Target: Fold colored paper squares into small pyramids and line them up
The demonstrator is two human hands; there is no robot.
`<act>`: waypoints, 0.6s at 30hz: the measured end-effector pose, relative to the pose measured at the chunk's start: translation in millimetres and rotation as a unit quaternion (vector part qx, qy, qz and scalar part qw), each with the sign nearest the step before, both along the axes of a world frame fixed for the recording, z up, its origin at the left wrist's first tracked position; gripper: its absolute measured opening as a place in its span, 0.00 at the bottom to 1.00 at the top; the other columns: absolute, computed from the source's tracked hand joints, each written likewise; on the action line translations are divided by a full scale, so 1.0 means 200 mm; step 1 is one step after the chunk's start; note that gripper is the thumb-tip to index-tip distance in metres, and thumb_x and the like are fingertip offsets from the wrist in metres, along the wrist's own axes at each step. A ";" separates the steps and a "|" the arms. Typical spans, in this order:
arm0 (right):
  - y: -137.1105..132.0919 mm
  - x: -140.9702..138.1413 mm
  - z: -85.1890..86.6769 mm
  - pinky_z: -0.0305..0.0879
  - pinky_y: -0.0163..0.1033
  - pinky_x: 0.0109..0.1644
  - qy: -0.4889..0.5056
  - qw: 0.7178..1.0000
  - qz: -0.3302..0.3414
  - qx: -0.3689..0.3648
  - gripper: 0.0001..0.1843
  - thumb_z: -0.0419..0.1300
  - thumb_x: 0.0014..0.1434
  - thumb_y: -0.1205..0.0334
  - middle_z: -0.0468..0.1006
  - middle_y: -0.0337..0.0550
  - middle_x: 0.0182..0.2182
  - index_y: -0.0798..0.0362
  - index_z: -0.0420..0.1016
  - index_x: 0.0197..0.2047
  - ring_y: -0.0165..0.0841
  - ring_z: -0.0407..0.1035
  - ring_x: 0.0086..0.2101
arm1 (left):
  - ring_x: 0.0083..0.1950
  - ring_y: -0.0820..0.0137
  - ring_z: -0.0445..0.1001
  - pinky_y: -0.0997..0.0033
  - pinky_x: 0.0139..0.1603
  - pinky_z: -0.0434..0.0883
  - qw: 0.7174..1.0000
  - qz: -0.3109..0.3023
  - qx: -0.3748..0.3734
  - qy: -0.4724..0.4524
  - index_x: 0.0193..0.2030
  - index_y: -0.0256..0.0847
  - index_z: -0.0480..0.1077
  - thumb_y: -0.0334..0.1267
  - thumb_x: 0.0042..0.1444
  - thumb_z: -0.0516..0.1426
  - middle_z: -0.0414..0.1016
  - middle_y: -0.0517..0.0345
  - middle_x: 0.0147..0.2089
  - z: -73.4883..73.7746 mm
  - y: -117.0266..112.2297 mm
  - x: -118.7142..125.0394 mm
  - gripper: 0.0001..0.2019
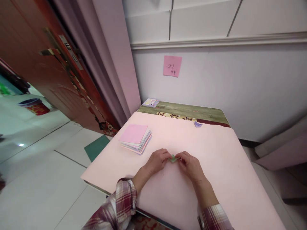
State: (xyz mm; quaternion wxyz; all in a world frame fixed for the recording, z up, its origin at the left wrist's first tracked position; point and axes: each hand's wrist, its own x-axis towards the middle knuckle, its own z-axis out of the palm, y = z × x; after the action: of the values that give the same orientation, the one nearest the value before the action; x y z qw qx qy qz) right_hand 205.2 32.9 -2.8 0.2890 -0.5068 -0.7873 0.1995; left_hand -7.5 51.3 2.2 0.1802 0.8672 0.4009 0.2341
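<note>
A small piece of folded green paper is held just above or on the pink table cover, between both hands. My left hand pinches its left side with thumb and fingertips. On the opposite side, my right hand pinches the right edge. The fingers hide part of the paper, so its full folded shape does not show. To the left of my left hand lies a stack of square coloured paper with a pink sheet on top. A small folded purple paper piece rests near the far edge of the cover.
The pink cover spreads over a low table with a wood-patterned top. A small pack sits at the far left corner. A pink note is stuck on the wall behind. A red door and curtain stand at left.
</note>
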 end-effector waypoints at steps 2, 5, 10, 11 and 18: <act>0.00 0.00 0.00 0.64 0.32 0.36 0.000 1.000 -0.004 -0.002 0.13 0.54 0.58 0.69 0.76 0.36 0.37 0.45 0.75 0.42 0.28 0.72 0.30 | 0.42 0.69 0.70 0.72 0.43 0.67 1.000 0.000 0.001 0.011 0.41 0.44 0.73 0.26 0.57 0.52 0.72 0.57 0.39 0.01 0.00 0.00 0.12; 0.00 0.00 0.00 0.65 0.33 0.36 -0.003 1.000 -0.018 0.000 0.10 0.55 0.59 0.66 0.76 0.37 0.37 0.46 0.75 0.42 0.28 0.72 0.30 | 0.44 0.68 0.70 0.71 0.44 0.67 1.000 0.003 0.002 0.014 0.40 0.43 0.71 0.26 0.56 0.52 0.71 0.57 0.41 0.03 -0.01 0.01 0.10; 0.00 0.00 -0.02 0.66 0.34 0.38 -0.024 0.999 -0.021 0.012 0.12 0.54 0.61 0.65 0.77 0.39 0.39 0.47 0.76 0.44 0.30 0.73 0.32 | 0.46 0.67 0.68 0.70 0.46 0.66 1.000 0.005 -0.003 0.017 0.35 0.41 0.66 0.23 0.53 0.51 0.70 0.55 0.43 0.06 -0.02 0.02 0.09; 0.00 0.00 -0.02 0.66 0.34 0.38 -0.028 0.999 -0.020 0.015 0.12 0.53 0.61 0.65 0.77 0.39 0.39 0.47 0.76 0.45 0.30 0.73 0.32 | 0.45 0.67 0.68 0.70 0.46 0.66 1.000 0.005 -0.007 0.019 0.34 0.41 0.66 0.23 0.52 0.51 0.70 0.56 0.43 0.06 -0.02 0.02 0.09; 0.01 0.00 -0.04 0.64 0.31 0.35 -0.040 0.998 -0.013 0.052 0.16 0.54 0.59 0.68 0.79 0.36 0.38 0.42 0.77 0.45 0.28 0.73 0.31 | 0.44 0.67 0.67 0.68 0.46 0.65 1.000 0.008 -0.012 0.025 0.36 0.41 0.67 0.25 0.52 0.53 0.70 0.56 0.40 0.05 -0.02 0.02 0.08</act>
State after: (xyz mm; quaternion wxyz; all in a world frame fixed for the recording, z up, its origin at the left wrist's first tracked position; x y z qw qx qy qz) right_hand 205.8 35.0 -11.6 0.2861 -0.5086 -0.8009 0.1344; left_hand -2.6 47.2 11.3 0.1789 0.8675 0.4147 0.2085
